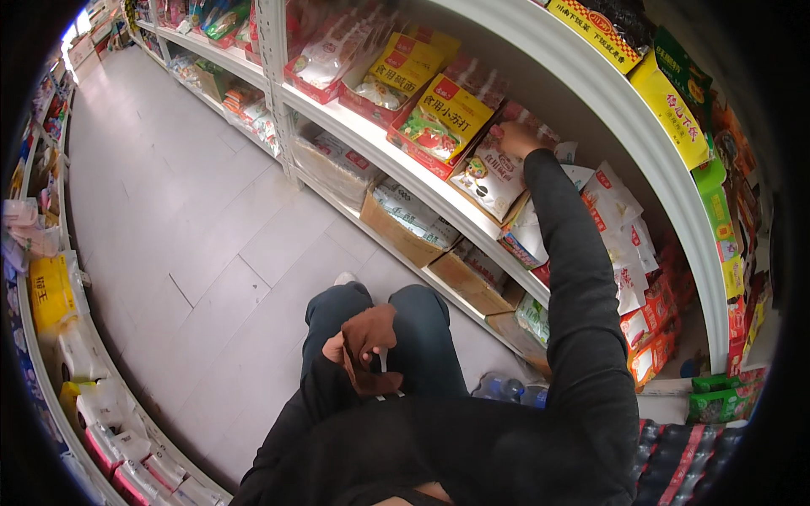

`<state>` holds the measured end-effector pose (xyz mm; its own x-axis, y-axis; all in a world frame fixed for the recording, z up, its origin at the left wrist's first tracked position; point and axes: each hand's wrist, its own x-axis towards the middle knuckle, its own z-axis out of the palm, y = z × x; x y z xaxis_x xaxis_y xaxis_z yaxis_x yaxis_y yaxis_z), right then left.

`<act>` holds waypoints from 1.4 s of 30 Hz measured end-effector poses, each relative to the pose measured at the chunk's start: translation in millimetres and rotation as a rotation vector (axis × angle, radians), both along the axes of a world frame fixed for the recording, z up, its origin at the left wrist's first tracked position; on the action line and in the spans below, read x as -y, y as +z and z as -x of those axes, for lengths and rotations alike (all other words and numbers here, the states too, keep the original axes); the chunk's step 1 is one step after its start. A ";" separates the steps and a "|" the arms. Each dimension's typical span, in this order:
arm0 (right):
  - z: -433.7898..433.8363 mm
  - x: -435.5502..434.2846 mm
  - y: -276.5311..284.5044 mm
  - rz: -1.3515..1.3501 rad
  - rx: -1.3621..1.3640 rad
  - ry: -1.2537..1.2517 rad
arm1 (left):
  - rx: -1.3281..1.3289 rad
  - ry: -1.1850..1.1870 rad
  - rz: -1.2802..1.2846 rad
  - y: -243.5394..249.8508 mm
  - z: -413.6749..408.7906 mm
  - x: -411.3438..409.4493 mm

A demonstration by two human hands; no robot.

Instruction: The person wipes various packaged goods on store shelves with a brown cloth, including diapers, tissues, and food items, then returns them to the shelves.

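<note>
My left hand [335, 348] holds a brown cloth [372, 329] over my lap, its folds covering part of the fingers. My right hand [520, 139] reaches onto the middle shelf, fingers curled over the top edge of a white printed food packet [490, 171]. That packet leans at the front of an open box, with more packets behind it. Just left of it stands a yellow packet [450, 117] in a red display box [417, 148]. White packets [610, 196] are piled on the right, past my forearm.
White metal shelving [455, 202] runs along my right. Cardboard boxes [405, 234] of packets fill the bottom shelf. Another stocked shelf [95, 335] lines the left side of the tiled aisle floor [209, 234]. Wrapped bottles [500, 387] stand low beside my right leg.
</note>
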<state>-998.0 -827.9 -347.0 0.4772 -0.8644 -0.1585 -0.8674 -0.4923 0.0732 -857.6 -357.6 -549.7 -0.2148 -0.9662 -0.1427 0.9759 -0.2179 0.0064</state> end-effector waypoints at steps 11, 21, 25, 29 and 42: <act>24.7 -213.0 112.4 0.002 0.548 0.391 | -0.143 0.126 0.011 -1.3 -17.8 -24.7; 47.2 -256.9 -15.4 -0.976 0.606 0.278 | 1.839 0.578 -0.385 182.5 5.2 -85.3; 72.7 -273.0 -142.9 -0.936 0.628 0.125 | 1.538 0.062 -0.541 189.6 1.5 -65.0; 132.2 -282.2 -179.7 -0.815 0.941 0.032 | 2.094 -0.060 -0.042 107.4 -0.2 -39.0; 173.5 -347.5 -242.7 -1.034 1.509 -0.534 | 2.702 0.181 0.656 25.1 147.6 51.7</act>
<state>-1171.5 -480.4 -589.8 0.4452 -0.8001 -0.4020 0.0265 0.4605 -0.8873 -1005.2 -409.3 -524.6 -0.1751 -0.9487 0.2633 -0.9042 0.2608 0.3383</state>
